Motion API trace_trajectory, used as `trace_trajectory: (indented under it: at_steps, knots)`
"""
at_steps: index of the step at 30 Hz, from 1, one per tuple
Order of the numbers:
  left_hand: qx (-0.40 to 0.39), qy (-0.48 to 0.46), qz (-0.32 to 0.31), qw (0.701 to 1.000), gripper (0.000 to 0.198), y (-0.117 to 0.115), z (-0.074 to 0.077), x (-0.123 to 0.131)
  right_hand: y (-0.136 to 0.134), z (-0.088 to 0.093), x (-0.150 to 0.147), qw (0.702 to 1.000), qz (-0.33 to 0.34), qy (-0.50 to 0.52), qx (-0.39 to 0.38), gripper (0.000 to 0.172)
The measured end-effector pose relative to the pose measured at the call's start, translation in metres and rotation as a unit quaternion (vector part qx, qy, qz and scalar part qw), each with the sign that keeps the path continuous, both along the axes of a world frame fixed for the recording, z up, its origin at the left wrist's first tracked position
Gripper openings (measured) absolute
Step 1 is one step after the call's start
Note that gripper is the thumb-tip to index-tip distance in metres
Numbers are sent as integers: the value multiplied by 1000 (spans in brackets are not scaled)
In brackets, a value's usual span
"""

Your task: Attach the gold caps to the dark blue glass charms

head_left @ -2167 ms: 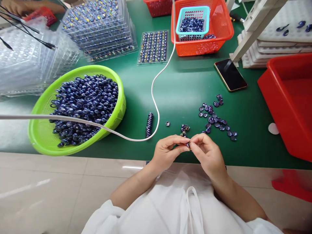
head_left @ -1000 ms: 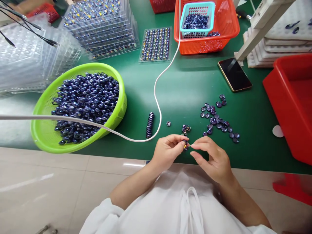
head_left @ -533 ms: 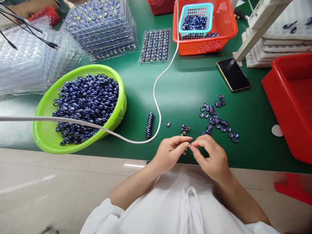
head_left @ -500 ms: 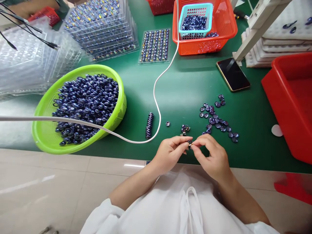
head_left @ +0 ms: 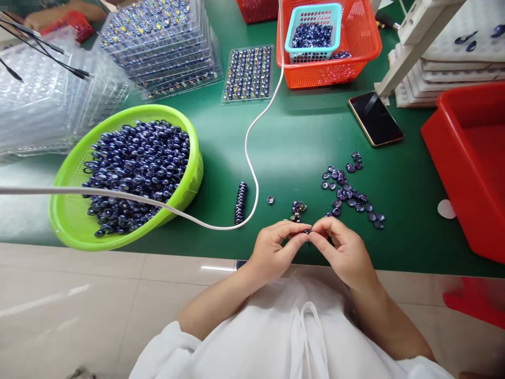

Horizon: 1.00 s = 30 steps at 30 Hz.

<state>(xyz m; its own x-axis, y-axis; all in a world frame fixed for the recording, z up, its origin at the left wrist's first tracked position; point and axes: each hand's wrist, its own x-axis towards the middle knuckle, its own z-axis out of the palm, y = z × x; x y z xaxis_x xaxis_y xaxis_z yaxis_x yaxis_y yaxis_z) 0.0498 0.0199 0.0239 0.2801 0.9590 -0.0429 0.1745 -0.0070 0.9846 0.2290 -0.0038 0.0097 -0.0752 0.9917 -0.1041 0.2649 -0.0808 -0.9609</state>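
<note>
My left hand (head_left: 274,248) and my right hand (head_left: 344,251) meet at the table's near edge, each in a thumb-and-finger pinch. Between their fingertips is a small dark blue shiny piece (head_left: 307,231), mostly covered by the fingers. Just beyond the hands lies a little cluster of dark and metallic pieces (head_left: 299,207). Several round blue-violet caps (head_left: 352,201) are scattered past my right hand. To the left, a single cap (head_left: 270,200) lies apart, near a tight row of dark blue rings (head_left: 240,203).
A green basket (head_left: 196,173) full of glossy blue parts stands left. A white cable (head_left: 248,145) crosses the table. Behind are stacked clear trays (head_left: 158,63), one filled tray (head_left: 248,73) and an orange basket (head_left: 321,76). Rightward are a phone (head_left: 375,119) and a red bin (head_left: 453,158).
My fingertips have drawn closer together around the small piece, and less of it shows. The right thumb has straightened toward the left one. The view has shifted slightly.
</note>
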Motion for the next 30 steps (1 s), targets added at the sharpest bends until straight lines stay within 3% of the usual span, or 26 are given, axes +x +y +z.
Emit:
trace_trajectory:
  at_steps: [5,9,13,15,18,24,30]
  knots:
    - [-153,-98,28,983,18,5,3,-1,-5,-2,1,999,19,-1,50,3]
    - [-200,-137,50,969,20,8,3,0,-9,-5,2,987,22,-34,152,21]
    - [-246,-155,44,956,18,10,0,1,-9,-6,4,942,79,-114,304,43]
    - [-273,-174,30,946,19,11,-2,1,-7,-6,7,913,103,-184,348,47]
    - [-308,-199,8,930,21,13,-3,0,-5,-4,11,881,119,-257,378,43]
    - [-353,-218,-13,910,26,17,-1,-4,-1,0,17,844,150,-303,417,34]
    - [-361,-182,-51,913,29,16,0,-9,4,4,15,843,178,-295,413,28]
